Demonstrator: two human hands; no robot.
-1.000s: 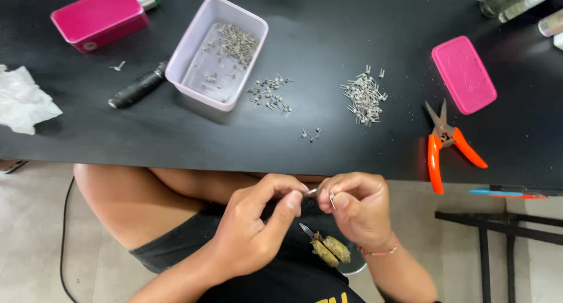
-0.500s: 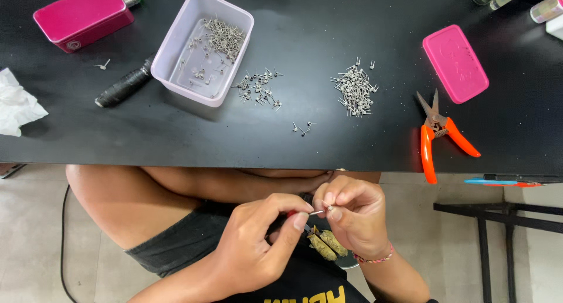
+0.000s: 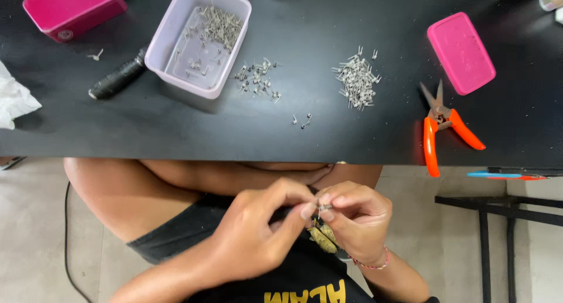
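Note:
Over my lap, below the black table's edge (image 3: 234, 153), my left hand (image 3: 258, 232) and my right hand (image 3: 358, 218) meet fingertip to fingertip. Both pinch one tiny metal part (image 3: 323, 207) between thumb and forefinger. A pair of pliers with yellowish handles (image 3: 324, 237) sits under my right palm; whether the hand grips it I cannot tell. On the table lie a pile of small metal parts (image 3: 356, 80), a smaller scatter (image 3: 258, 80) and two loose ones (image 3: 302, 121).
A lilac plastic tub (image 3: 196, 83) holds more metal parts. Orange-handled snips (image 3: 443, 124) lie at the right beside a pink lid (image 3: 461, 52). A pink box (image 3: 73, 10), a black cylindrical tool (image 3: 117, 80) and white tissue (image 3: 14, 101) sit at the left. A black frame (image 3: 498, 215) stands at the right.
My hands have dropped lower over my lap and stayed pinched together on the small part. The view has shifted, so the table sits higher in the frame.

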